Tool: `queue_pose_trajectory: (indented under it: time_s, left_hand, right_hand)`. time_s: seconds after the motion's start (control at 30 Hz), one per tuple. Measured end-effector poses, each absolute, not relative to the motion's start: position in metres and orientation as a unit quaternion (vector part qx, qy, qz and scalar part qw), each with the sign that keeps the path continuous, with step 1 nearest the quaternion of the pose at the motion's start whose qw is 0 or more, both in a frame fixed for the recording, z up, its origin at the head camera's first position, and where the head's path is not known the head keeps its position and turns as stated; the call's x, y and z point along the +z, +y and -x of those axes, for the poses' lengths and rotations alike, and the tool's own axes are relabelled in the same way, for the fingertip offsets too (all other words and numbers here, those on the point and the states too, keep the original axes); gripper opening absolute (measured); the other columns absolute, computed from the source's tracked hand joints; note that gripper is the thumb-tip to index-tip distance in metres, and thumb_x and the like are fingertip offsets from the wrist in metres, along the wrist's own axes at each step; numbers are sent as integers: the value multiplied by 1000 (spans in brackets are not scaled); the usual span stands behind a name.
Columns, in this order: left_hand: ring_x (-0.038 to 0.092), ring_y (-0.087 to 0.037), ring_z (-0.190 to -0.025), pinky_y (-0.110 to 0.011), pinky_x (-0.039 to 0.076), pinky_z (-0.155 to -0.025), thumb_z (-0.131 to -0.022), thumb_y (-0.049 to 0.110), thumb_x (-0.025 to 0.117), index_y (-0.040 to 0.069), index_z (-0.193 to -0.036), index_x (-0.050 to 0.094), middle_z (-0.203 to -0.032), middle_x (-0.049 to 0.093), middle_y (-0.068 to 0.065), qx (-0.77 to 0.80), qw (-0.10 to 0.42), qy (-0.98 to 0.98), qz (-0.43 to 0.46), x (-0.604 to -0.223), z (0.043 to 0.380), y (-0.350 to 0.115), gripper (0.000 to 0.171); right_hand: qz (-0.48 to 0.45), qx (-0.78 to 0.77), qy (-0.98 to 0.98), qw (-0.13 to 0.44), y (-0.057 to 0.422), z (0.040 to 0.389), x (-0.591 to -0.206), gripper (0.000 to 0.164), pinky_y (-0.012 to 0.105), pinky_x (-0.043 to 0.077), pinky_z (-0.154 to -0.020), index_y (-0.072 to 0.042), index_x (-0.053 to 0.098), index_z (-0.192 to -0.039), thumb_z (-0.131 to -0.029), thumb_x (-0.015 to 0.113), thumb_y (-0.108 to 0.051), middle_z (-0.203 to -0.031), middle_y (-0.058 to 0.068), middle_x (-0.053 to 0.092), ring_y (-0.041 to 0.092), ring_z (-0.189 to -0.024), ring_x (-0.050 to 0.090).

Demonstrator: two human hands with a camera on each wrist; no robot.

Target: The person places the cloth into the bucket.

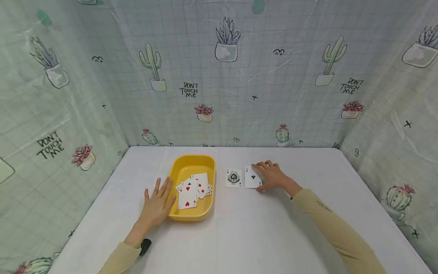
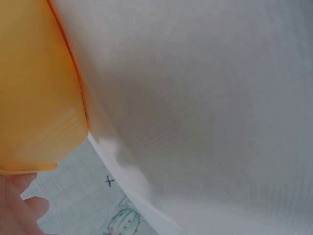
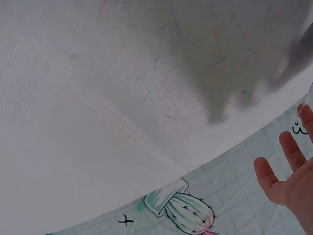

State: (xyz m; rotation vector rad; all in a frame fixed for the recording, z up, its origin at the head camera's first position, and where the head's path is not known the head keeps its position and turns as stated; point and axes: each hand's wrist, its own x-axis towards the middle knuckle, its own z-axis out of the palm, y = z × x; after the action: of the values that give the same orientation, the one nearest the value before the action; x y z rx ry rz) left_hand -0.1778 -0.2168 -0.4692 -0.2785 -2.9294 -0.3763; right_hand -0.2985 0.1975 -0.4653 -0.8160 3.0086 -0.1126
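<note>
My left hand rests with straight, spread fingers on the left rim of a yellow tray. In the tray lie several loose playing cards; on top is a two of hearts, and red diamonds show on another card. My right hand holds an ace of clubs by its top and bottom edges, between thumb and fingers. Left of it an ace of spades lies face up. The left wrist view shows the tray's outer wall beside the left fingers.
Everything lies on a white table with rounded far corners. A curtain printed with cacti hangs behind the table and along both sides. A dark band sits at the left wrist.
</note>
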Motion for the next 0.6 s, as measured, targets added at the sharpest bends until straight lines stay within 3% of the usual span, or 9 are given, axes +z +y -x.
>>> queue_pose_trajectory:
  time_s: [0.6]
  left_hand:
    - [6, -34, -138, -69, 3, -99, -92, 37, 40, 12, -143, 20, -150, 19, -8, -120, 89, -985, 90, -469, 177, -217, 60]
  right_hand:
    - [246, -45, 966, 60, 196, 300, -463, 93, 54, 31, -89, -19, 29, -140, -64, 73, -49, -136, 9, 42, 32, -117, 36]
